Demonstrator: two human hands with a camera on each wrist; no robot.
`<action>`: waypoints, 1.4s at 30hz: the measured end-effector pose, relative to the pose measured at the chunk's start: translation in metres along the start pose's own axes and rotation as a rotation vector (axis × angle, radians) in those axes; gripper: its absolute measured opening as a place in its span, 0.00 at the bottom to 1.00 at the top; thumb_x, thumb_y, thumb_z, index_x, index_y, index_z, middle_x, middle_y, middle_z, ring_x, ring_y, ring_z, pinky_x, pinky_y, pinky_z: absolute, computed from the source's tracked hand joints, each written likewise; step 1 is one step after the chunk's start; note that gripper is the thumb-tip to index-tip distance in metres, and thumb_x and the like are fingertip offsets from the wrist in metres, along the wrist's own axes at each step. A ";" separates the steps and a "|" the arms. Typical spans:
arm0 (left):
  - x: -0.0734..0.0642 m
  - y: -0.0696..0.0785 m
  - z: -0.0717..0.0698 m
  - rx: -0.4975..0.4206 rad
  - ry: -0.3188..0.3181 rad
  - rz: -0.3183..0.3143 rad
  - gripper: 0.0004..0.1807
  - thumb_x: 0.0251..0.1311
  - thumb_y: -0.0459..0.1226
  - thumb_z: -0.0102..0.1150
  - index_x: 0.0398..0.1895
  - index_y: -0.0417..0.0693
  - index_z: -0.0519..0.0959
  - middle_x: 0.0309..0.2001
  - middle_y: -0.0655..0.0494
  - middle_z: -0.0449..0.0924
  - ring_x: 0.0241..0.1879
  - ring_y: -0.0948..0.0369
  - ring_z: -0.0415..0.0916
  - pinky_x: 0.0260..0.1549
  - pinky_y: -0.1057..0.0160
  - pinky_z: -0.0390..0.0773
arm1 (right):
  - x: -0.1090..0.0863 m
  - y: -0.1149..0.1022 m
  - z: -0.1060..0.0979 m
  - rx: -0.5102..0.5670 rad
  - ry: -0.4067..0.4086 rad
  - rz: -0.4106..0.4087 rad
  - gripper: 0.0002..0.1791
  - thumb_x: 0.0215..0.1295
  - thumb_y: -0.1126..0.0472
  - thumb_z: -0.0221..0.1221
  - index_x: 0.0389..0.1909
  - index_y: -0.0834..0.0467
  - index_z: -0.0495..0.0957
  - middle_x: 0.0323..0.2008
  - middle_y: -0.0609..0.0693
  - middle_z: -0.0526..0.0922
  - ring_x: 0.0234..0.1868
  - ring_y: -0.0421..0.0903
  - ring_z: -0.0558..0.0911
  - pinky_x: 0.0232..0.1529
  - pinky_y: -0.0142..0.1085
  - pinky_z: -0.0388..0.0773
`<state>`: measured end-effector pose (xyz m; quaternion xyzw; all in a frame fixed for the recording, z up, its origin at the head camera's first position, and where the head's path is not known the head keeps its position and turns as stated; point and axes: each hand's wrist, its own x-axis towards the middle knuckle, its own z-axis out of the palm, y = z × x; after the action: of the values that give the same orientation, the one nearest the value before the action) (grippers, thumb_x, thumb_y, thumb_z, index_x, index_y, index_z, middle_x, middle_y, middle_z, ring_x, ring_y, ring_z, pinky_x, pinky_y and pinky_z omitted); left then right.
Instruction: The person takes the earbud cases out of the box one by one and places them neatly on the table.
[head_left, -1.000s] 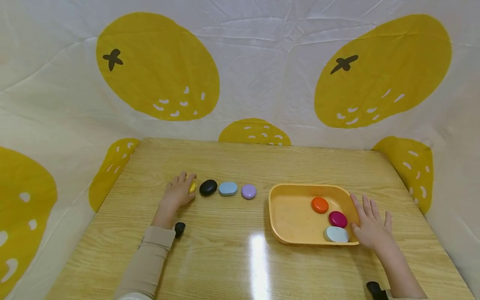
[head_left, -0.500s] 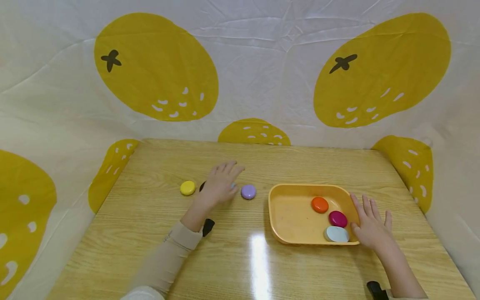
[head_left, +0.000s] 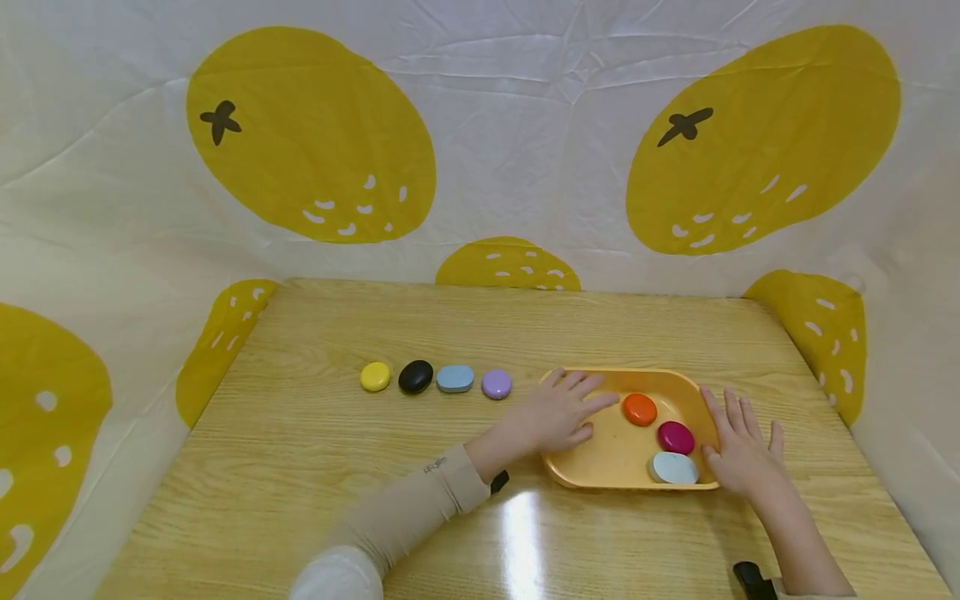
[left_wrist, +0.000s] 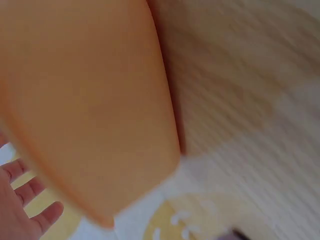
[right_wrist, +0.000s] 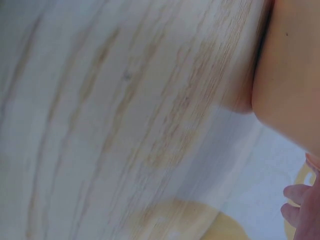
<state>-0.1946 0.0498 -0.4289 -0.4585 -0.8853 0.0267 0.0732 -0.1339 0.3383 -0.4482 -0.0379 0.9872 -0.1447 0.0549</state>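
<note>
An orange plastic tray (head_left: 600, 479) stands on the table with three smooth pebble-like pieces at its right end: an orange round one (head_left: 640, 409), a magenta one (head_left: 676, 437) and a pale blue oval (head_left: 673, 468). My left hand (head_left: 558, 412) hovers over the tray's left end with spread fingers, holding nothing and hiding part of that rim. In the left wrist view, its fingers show beyond the rim, past the tray's outer wall (left_wrist: 100, 110). My right hand (head_left: 746, 454) lies against the right rim, fingers spread and mostly straight.
Left of the tray, a row of similar pieces lies on the wooden table (head_left: 420, 325): yellow (head_left: 375, 377), black (head_left: 416, 377), light blue (head_left: 455, 379) and lilac (head_left: 497, 384). A white cloth (head_left: 517, 125) with yellow fruit shapes rises behind the table.
My left hand has let go of the yellow piece at the row's left end and swept right, past the other pieces, to the tray. My right hand and the tray have stayed put.
</note>
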 end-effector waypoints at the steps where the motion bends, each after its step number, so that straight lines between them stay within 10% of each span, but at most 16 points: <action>1: 0.004 0.006 0.002 0.014 -0.005 0.017 0.28 0.63 0.49 0.44 0.67 0.66 0.57 0.66 0.58 0.56 0.62 0.59 0.56 0.59 0.54 0.59 | 0.000 0.000 0.000 0.001 -0.003 0.001 0.46 0.61 0.60 0.50 0.71 0.48 0.28 0.68 0.67 0.32 0.67 0.66 0.30 0.53 0.65 0.16; 16: 0.042 0.060 0.021 0.117 -0.099 0.158 0.30 0.62 0.54 0.46 0.67 0.76 0.52 0.66 0.67 0.53 0.59 0.64 0.57 0.57 0.62 0.60 | 0.001 0.000 -0.002 -0.013 0.002 -0.002 0.46 0.62 0.60 0.50 0.71 0.48 0.29 0.69 0.67 0.32 0.67 0.66 0.31 0.53 0.65 0.17; 42: 0.067 0.083 0.034 0.225 -0.189 0.311 0.24 0.70 0.49 0.25 0.68 0.82 0.45 0.67 0.71 0.50 0.64 0.68 0.51 0.56 0.67 0.58 | 0.001 0.000 -0.001 -0.005 -0.009 -0.004 0.46 0.62 0.61 0.49 0.71 0.47 0.28 0.68 0.67 0.31 0.67 0.66 0.30 0.53 0.65 0.16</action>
<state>-0.1709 0.1530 -0.4647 -0.5740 -0.7983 0.1790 0.0357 -0.1347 0.3388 -0.4476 -0.0406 0.9872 -0.1422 0.0590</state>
